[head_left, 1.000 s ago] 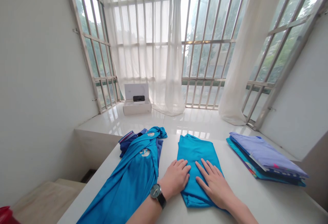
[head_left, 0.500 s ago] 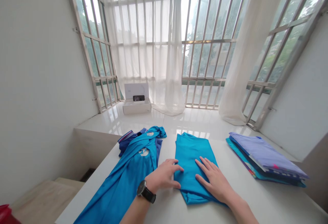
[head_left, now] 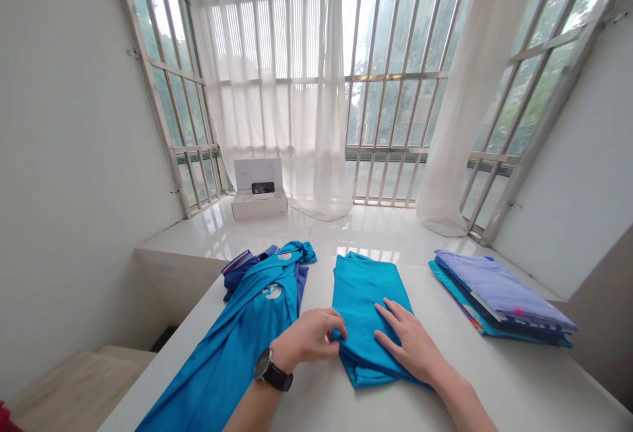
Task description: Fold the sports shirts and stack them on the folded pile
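Note:
A folded blue garment lies on the white table in front of me. My left hand, on the arm with a black wristwatch, pinches the garment's left edge, and the cloth bunches a little there. My right hand rests flat on its right side with the fingers spread. To the left, a loose blue garment with white round prints stretches along the table, partly over a dark blue garment.
At the right lies a stack of folded clothes, lavender on top. An open white box with a phone propped on it stands by the barred window. Sheer curtains hang down to the sill. A wall bounds the left.
My left hand has closed from loosely parted fingers into a pinch on the garment's left edge. My right hand stays spread on the cloth. The whole view has shifted slightly.

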A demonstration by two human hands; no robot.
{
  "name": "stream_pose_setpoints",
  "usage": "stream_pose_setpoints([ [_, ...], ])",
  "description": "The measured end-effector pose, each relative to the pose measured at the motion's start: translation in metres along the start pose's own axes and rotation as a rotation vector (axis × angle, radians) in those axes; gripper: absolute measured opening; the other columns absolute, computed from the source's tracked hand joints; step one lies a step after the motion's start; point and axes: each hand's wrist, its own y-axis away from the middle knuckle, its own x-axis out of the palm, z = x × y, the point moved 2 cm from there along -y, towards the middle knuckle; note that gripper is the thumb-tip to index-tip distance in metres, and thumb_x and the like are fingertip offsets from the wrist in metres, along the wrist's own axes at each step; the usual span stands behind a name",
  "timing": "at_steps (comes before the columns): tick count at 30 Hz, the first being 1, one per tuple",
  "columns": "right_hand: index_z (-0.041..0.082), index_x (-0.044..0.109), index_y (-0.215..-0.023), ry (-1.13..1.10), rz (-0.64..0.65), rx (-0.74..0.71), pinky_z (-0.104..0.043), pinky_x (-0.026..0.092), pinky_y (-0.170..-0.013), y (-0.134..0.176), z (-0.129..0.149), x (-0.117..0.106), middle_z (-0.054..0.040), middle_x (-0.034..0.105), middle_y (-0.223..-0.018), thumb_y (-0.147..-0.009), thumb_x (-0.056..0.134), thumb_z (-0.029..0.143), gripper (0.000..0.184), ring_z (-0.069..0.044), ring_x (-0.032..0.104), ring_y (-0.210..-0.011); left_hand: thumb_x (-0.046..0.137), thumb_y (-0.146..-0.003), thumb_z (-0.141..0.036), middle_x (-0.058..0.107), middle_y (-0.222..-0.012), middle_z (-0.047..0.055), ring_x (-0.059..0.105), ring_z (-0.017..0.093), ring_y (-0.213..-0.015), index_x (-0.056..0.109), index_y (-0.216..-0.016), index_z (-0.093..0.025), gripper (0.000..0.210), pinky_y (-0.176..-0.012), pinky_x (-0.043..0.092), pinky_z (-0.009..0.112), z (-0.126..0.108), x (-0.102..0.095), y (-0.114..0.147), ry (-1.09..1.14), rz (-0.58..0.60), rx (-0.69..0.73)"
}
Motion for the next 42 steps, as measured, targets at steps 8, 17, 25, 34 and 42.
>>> stream_pose_setpoints([
  [8,0.022,0.065,-0.128,-0.123,-0.104,-0.089,-0.047,0.040,-0.114,0.006,0.014,-0.012,-0.0133,0.051,-0.149,-0.093,0.048,0.055,0.052,-0.031,0.047,-0.137,0.054,-0.082,-0.008,0.073,-0.097,0.004,0.066,0.015,-0.078,0.074,-0.098,-0.018,0.027,-0.072,0.051,0.022,0.001,0.004,-0.003,0.179,-0.084,0.063],
  [17,0.024,0.066,-0.117,-0.440,0.020,-0.243,-0.040,0.049,-0.100,0.016,0.051,-0.025,-0.0097,0.068,-0.121,-0.100,0.036,0.051,0.044,-0.027,0.062,-0.113,0.056,-0.076,0.000,0.068,-0.112,0.005,0.063,0.018,-0.098,0.064,-0.120,-0.021,0.049,-0.089,0.051,0.028,-0.001,0.004,-0.004,0.059,-0.158,0.063],
  [25,0.024,0.067,-0.114,-0.495,0.042,-0.240,-0.040,0.048,-0.098,0.016,0.052,-0.027,-0.0092,0.069,-0.117,-0.100,0.036,0.051,0.043,-0.026,0.061,-0.110,0.059,-0.081,-0.007,0.073,-0.106,0.002,0.068,0.021,-0.091,0.069,-0.112,-0.026,0.039,-0.080,0.051,0.027,0.002,0.012,-0.006,-0.184,-0.072,0.022],
  [34,0.024,0.065,-0.119,-0.422,0.061,-0.265,-0.041,0.047,-0.102,0.017,0.051,-0.024,-0.0111,0.064,-0.127,-0.095,0.048,0.055,0.043,-0.029,0.059,-0.117,0.065,-0.092,-0.029,0.076,-0.087,0.002,0.068,0.016,-0.074,0.076,-0.099,-0.024,0.014,-0.070,0.050,0.022,-0.001,0.009,-0.008,-0.056,-0.116,0.041],
  [42,0.022,0.066,-0.105,-0.293,-0.048,-0.242,-0.039,0.052,-0.084,0.016,0.060,-0.011,-0.0098,0.068,-0.107,-0.090,0.056,0.043,0.028,-0.027,0.064,-0.096,0.053,-0.098,-0.025,0.076,-0.094,0.002,0.071,0.018,-0.084,0.069,-0.109,-0.024,0.019,-0.079,0.054,0.027,0.009,0.030,-0.022,0.038,-0.414,-0.081],
])
